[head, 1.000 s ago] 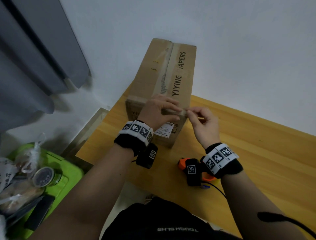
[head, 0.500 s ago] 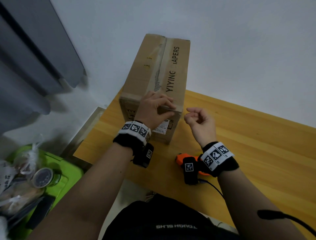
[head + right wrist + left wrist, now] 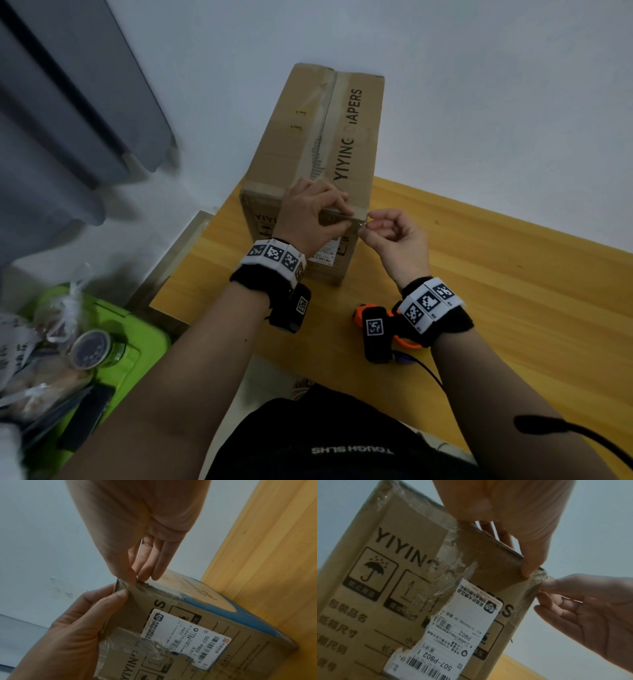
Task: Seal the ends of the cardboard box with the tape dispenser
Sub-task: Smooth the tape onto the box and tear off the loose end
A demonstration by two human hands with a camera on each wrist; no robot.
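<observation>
A brown cardboard box [image 3: 318,154] printed YIYING stands on the wooden table [image 3: 513,308], its far end against the wall. My left hand [image 3: 342,214] grips the near top edge, fingers over the top and thumb [image 3: 530,561] on the front face. At the near right top corner my right hand [image 3: 371,221] pinches a crumpled end of clear tape [image 3: 539,577] between thumb and fingertips [image 3: 135,578]. Old wrinkled tape and a white shipping label [image 3: 453,628] cover the front face. The orange tape dispenser [image 3: 359,311] lies on the table under my right wrist, mostly hidden.
The table's left edge runs just beside the box. Below it to the left sits a green bin [image 3: 144,342] with plastic bags and a jar [image 3: 90,349]. A grey curtain [image 3: 68,120] hangs at upper left. A white wall stands behind the box.
Half a second ago my right hand hung curled away from the box; it has moved back to the near right corner and taken the tape end. My left hand kept its hold on the edge.
</observation>
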